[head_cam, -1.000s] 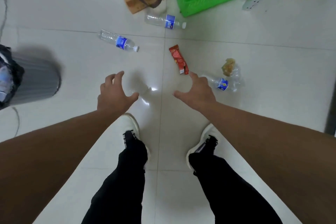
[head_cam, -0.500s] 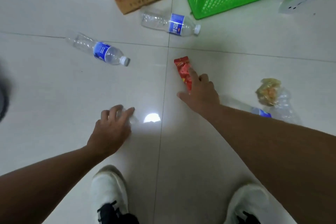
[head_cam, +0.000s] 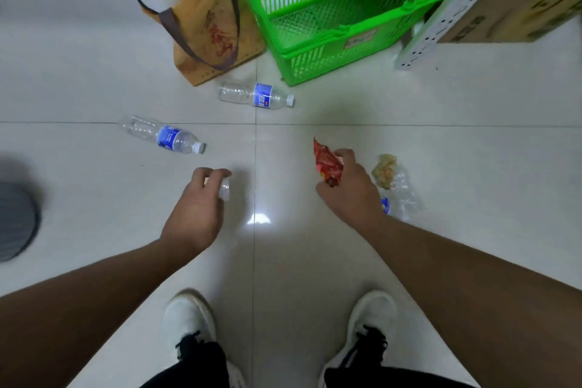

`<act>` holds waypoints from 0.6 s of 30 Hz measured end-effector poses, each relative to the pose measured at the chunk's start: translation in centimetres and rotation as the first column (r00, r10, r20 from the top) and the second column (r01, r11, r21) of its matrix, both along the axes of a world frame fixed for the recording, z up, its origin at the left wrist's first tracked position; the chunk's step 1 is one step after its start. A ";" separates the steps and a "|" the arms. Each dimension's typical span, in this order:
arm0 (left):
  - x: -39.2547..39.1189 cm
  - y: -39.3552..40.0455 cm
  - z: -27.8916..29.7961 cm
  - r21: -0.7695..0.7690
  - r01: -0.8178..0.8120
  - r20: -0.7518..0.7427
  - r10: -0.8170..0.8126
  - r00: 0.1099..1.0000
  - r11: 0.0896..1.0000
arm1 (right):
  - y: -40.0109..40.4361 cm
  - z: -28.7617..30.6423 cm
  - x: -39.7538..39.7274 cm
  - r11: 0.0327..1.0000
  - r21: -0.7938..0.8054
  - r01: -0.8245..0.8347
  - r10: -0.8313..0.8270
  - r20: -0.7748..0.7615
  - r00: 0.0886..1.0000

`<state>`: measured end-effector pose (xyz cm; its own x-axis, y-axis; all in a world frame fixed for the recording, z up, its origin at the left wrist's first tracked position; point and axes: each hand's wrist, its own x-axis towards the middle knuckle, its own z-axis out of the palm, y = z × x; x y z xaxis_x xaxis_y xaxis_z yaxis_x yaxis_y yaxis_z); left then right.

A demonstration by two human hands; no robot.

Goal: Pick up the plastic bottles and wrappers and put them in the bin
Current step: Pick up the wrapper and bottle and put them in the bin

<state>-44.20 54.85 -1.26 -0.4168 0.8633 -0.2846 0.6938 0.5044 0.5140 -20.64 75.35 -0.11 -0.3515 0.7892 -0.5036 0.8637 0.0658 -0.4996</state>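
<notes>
A: What is the biggest thing on the floor (head_cam: 94, 198)?

B: The green basket (head_cam: 330, 25) at the far edge. Beside it leans a brown paper bag (head_cam: 208, 31), and a cardboard box (head_cam: 519, 3) sits in the far right corner.

A: Where is the bin?

B: I think the grey round thing at the left edge is the bin (head_cam: 15, 220). It is blurry and mostly cut off, so I cannot see what is inside.

A: What trash is left?

B: Two bottles with blue labels lie flat. The far bottle (head_cam: 255, 95) is just in front of the bag. The near bottle (head_cam: 162, 135) is closer to the left edge. A crushed bottle (head_cam: 400, 195) lies near the right hand, touching a clear wrapper (head_cam: 385, 171) with crumbs.

A: What are the hands doing?

B: The right hand (head_cam: 352, 189) is closed on a red wrapper (head_cam: 326, 164). The left hand (head_cam: 196, 214) is curled around a small clear thing (head_cam: 224, 189). I cannot tell what it is.

A: So is the job nearly done?

B: No, it looks just started. Two things are picked up, and four are still on the floor.
</notes>
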 end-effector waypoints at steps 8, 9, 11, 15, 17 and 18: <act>6.6 7.4 14.5 0.056 0.038 0.068 -0.042 0.997 0.998 | 2.2 12.9 10.1 0.981 0.028 0.192 -0.194 0.113 0.974; 7.3 8.2 15.9 0.055 0.048 0.073 -0.052 0.996 0.997 | 2.5 14.2 11.1 0.979 0.032 0.203 -0.205 0.119 0.971; 8.6 9.5 18.0 0.038 0.062 0.065 -0.064 0.996 0.997 | 3.2 16.0 13.1 0.976 0.028 0.216 -0.218 0.131 0.967; 11.2 11.5 20.8 -0.007 0.082 0.060 -0.082 0.995 0.997 | 4.7 17.7 17.1 0.974 0.002 0.225 -0.221 0.188 0.957; 12.1 12.7 21.3 -0.020 0.060 0.060 -0.058 0.996 0.998 | 5.5 17.8 18.9 0.968 0.003 0.252 -0.247 0.199 0.948; 12.5 13.4 21.3 -0.024 0.047 0.063 -0.046 0.997 0.999 | 6.0 17.8 19.7 0.964 0.000 0.266 -0.261 0.202 0.944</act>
